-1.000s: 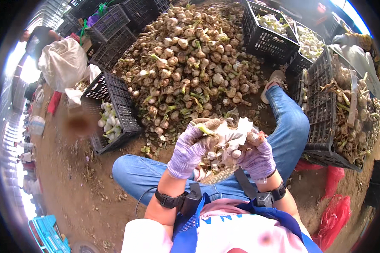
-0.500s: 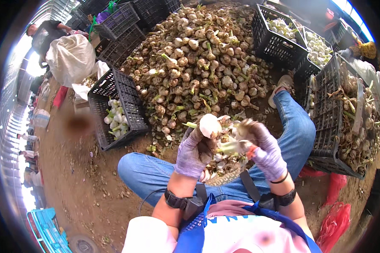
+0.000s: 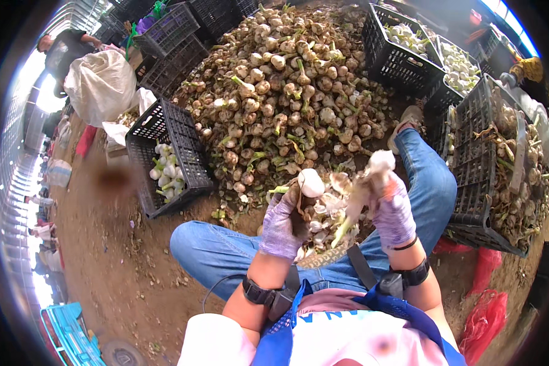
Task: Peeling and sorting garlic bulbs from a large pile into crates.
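Seen from the head camera, the person sits on the dirt floor [image 3: 104, 262] with legs in blue jeans spread to either side, both hands in thin purple gloves raised in front of the chest. The left hand [image 3: 282, 222] is closed around a peeled white garlic bulb [image 3: 311, 182], which stands out above the fingers with its green stalk end pointing left. The right hand [image 3: 391, 210] is closed on a bunch of pale papery skins and stalk [image 3: 363, 189], held just beside the bulb but apart from it. Below and between the hands, in the lap, lies a heap of loose husks [image 3: 326, 210]. Straight ahead, near the knees, a large pile of unpeeled garlic [image 3: 287, 91] with stems and roots spreads across the ground. To the left of it a black plastic crate [image 3: 165, 155] stands tilted, with a few cleaned white bulbs in its bottom. More black crates of cleaned garlic [image 3: 402, 52] stand at the far right of the pile, and a crate of rough trimmings [image 3: 506, 177] is just beside the right leg. A big white sack [image 3: 100, 85] sits at the upper left with another person [image 3: 67, 49] bending near it. Red mesh bags [image 3: 488, 311] lie on the floor at the lower right.
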